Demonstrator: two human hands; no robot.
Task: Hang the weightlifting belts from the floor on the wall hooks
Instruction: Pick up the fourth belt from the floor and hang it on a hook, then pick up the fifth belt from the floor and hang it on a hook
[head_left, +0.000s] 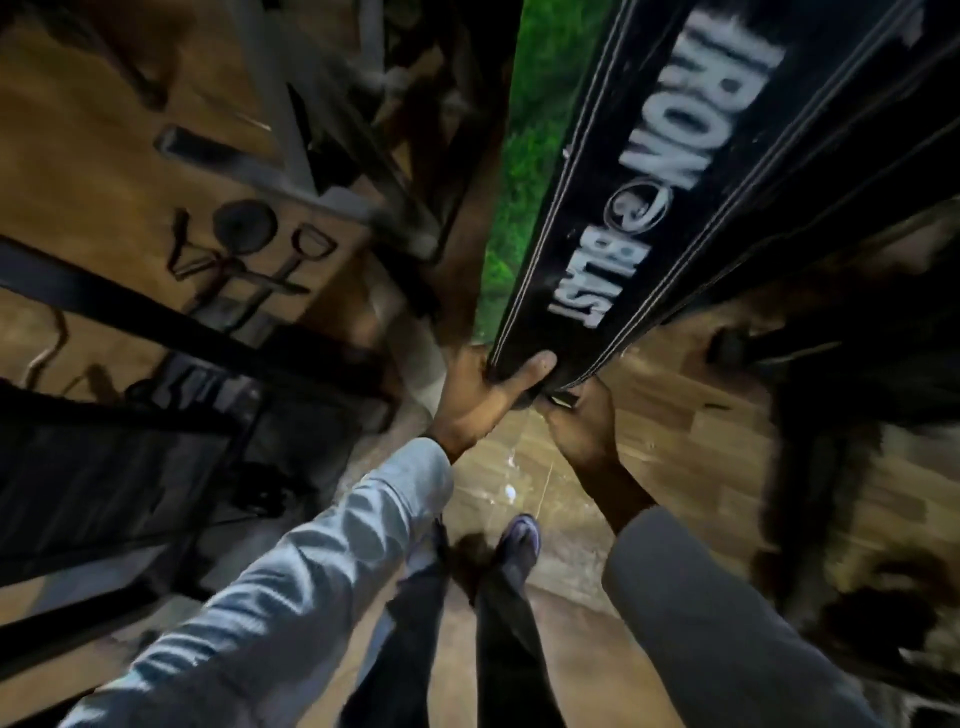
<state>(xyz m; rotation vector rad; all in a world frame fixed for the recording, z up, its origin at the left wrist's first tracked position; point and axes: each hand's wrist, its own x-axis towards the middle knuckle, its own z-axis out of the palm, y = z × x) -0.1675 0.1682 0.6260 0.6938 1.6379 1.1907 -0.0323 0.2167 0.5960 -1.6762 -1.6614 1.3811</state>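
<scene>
Two legs in dark trousers stand under me, with one shoe showing clearly on the brown wood floor; pale scuffs mark the boards just ahead of it. Both my sleeves reach forward, the left one light and creased, the right one dark grey. My left hand is closed round the bottom end of one black belt, thumb laid across its face and fingers curled behind. My right hand grips the same end from the other side, fingers wrapped under the edge, touching the belt just beside the left. That belt runs up and away from my hands toward the top of the view, white letters reading IRON BLAST along it and pale stitching down both edges. A green strip shows beside it. Farther left, dark metal frames stand on the floor, and several handles and one round plate lie blurred beyond.
</scene>
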